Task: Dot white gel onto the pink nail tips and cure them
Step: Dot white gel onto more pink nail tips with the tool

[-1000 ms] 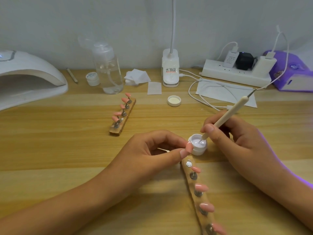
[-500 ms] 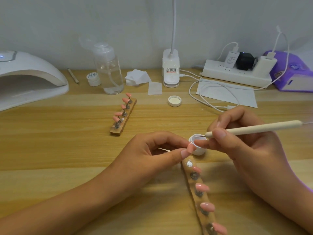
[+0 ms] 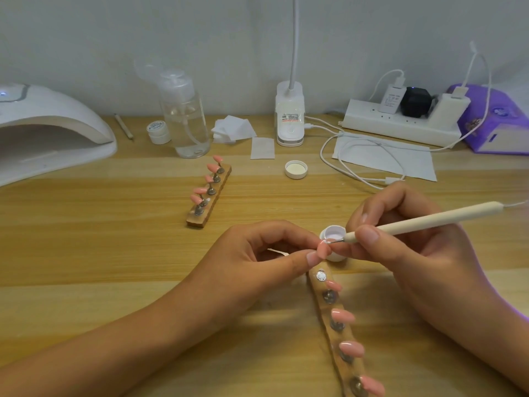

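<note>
Wood-grain desk (image 3: 100, 253) against a pale wall (image 3: 200, 38), curing lamp (image 3: 43, 121) at ten o'clock (power strip (image 3: 400, 124) at two). Left hand (image 3: 257, 253) pinches a pink tip (image 3: 323, 250); right hand (image 3: 415, 247) grips the dotting pen (image 3: 429, 219).

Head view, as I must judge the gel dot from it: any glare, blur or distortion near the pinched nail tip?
Head view: the pinched nail tip and the point of the dotting pen look slightly soft. Head view: small highlights gleam on the nail tips on the near holder. Head view: the grain lines of the table bow from the wide lens, and a purple fringe edges the right forearm.
</note>
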{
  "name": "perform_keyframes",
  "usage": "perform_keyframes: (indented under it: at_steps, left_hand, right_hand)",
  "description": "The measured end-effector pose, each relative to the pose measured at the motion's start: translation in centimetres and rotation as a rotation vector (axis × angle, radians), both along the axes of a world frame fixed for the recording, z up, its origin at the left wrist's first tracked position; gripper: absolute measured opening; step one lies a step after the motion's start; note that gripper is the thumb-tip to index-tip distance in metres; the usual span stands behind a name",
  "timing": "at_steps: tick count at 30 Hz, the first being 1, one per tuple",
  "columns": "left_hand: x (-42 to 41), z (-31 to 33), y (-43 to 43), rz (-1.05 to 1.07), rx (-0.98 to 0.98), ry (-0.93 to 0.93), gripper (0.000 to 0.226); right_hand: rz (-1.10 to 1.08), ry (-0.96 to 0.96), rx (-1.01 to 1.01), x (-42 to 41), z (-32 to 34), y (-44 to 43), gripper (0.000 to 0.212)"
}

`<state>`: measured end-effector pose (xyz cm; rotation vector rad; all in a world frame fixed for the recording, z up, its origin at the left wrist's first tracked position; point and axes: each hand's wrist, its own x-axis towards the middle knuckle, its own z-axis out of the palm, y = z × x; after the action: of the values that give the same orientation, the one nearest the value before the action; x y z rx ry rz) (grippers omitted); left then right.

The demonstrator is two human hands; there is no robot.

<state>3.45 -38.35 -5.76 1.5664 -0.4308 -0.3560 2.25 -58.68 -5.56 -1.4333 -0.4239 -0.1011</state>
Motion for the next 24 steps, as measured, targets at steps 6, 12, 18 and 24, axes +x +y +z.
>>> perform_keyframes:
  at_steps: [6, 12, 18, 24]
  left_hand:
    - [0.01, -0.08, 0.08, 0.006, 0.012, -0.007, 0.01]
    - [0.08, -0.11, 0.07, 0.011, 0.019, -0.013, 0.011]
    - [0.08, -0.18, 0.07, 0.009, 0.033, -0.013, 0.011]
    - [0.07, -0.16, 0.07, 0.006, 0.029, -0.014, 0.011]
  right_hand:
    - [0.019, -0.019, -0.04, -0.14, 0.24, 0.05, 0.02]
    - [0.002, -0.003, -0.049, -0.28, 0.32, 0.12, 0.01]
    - [0.004, 0.002, -0.05, -0.35, 0.41, 0.19, 0.012]
    - [0.018, 0.002, -0.039, -0.35, 0.43, 0.18, 0.009]
